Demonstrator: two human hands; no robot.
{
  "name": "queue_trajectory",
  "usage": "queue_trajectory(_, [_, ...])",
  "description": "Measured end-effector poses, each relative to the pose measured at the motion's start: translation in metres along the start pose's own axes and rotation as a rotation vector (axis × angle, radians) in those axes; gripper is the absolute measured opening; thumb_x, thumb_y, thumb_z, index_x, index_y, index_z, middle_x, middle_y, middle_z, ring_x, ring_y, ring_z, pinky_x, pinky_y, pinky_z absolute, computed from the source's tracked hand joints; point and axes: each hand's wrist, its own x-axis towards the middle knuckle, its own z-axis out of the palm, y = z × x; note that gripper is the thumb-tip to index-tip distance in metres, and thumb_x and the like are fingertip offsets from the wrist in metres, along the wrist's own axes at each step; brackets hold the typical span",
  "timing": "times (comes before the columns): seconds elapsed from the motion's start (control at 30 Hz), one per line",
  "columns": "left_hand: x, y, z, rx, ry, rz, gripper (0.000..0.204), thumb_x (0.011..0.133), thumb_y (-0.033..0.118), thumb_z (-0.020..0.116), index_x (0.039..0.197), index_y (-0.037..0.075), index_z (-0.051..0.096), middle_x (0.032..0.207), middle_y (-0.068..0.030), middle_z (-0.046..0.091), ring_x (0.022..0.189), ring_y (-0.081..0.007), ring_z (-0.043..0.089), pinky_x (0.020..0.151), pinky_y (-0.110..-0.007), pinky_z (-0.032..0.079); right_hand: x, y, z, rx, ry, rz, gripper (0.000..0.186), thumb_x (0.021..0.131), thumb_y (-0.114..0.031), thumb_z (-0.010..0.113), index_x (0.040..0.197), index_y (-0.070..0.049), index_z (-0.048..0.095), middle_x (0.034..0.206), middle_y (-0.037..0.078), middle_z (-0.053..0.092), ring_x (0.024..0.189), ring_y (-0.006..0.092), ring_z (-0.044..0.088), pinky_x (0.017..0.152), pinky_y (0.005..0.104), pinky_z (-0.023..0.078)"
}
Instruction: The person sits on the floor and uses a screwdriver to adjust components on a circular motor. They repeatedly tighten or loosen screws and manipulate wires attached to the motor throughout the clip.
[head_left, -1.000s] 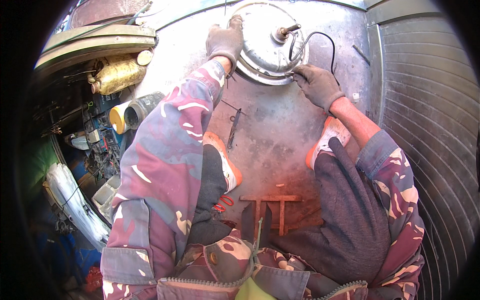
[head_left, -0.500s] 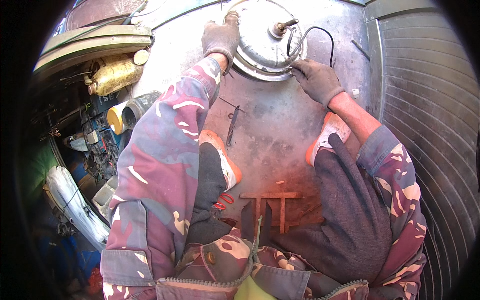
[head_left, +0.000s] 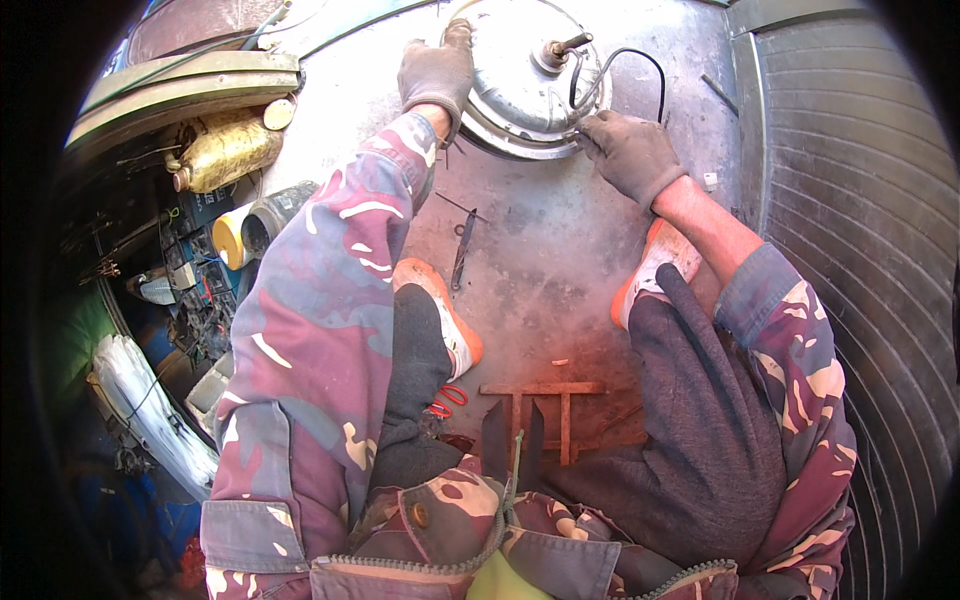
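Steadying the round metal drum (head_left: 530, 80) at the far end of the floor (head_left: 560, 250), left hand (head_left: 437, 70) in a grey glove curled over its left rim to keep it from turning. Pinching the black cable (head_left: 620, 60) at the near rim with the gloved right hand (head_left: 630, 155), fingers closed. Squatting astride, orange-soled shoes (head_left: 445, 320) planted either side.

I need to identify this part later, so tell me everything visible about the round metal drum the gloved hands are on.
The round metal drum is a shallow, domed disc of dull silver metal, scuffed and stained, with a raised rim around its edge. A short stub shaft sticks up near its centre, and a black cable loops beside it. It lies flat on the grey metal floor. The gloved left hand grips its left edge; the gloved right hand rests at its lower right rim.
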Motion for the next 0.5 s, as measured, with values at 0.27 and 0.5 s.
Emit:
queue_trajectory(0.27, [0.003, -0.004, 0.001, -0.018, -0.038, 0.009, 0.088, 0.096, 0.064, 0.064, 0.132, -0.016, 0.058, 0.124, -0.0387, 0.067, 0.122, -0.0482, 0.066, 0.106, -0.048, 0.052, 0.003, 0.017, 0.002, -0.05, 0.08, -0.199, 0.017, 0.096, -0.024, 0.069, 0.109, -0.013, 0.069, 0.097, 0.011, 0.07, 0.087, 0.0335, 0.073, 0.074, 0.0464, 0.059])
queue_trajectory(0.5, [0.002, -0.007, 0.003, -0.042, -0.028, 0.028, 0.086, 0.097, 0.062, 0.063, 0.132, -0.017, 0.058, 0.125, -0.0394, 0.066, 0.122, -0.05, 0.066, 0.106, -0.049, 0.052, -0.001, 0.005, -0.001, -0.034, -0.02, -0.058, 0.021, 0.1, -0.032, 0.066, 0.109, -0.013, 0.068, 0.093, 0.012, 0.071, 0.084, 0.0356, 0.074, 0.073, 0.0491, 0.059])
